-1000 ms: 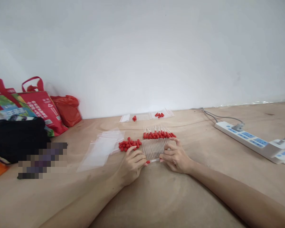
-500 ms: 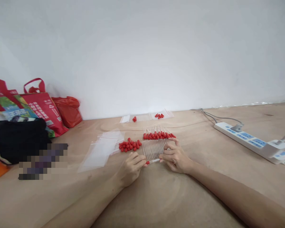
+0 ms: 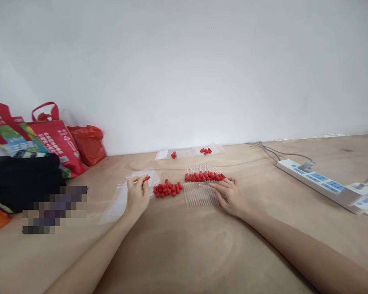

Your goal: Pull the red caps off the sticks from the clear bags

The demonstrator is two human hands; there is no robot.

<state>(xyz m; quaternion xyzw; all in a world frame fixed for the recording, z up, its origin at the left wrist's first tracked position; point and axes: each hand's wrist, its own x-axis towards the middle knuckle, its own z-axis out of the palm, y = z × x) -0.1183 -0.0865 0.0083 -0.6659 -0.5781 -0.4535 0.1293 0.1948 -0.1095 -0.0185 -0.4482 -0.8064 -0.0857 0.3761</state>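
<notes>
Red bulbs (image 3: pixel 165 189), brown surface (image 3: pixel 184 249), pale wall (image 3: pixel 202 81)

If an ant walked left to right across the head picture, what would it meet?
Black cloth item → red plastic bag → left hand pinching a red bulb → pile of red bulbs → clear tubes → right hand → white power strip.

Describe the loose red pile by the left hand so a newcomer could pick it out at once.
On the table, look between the left hand and the clear tubes. There lies the red pile, loosely heaped, unlike the neat red row on its right, and nearer than the small red clusters by the wall.
</notes>
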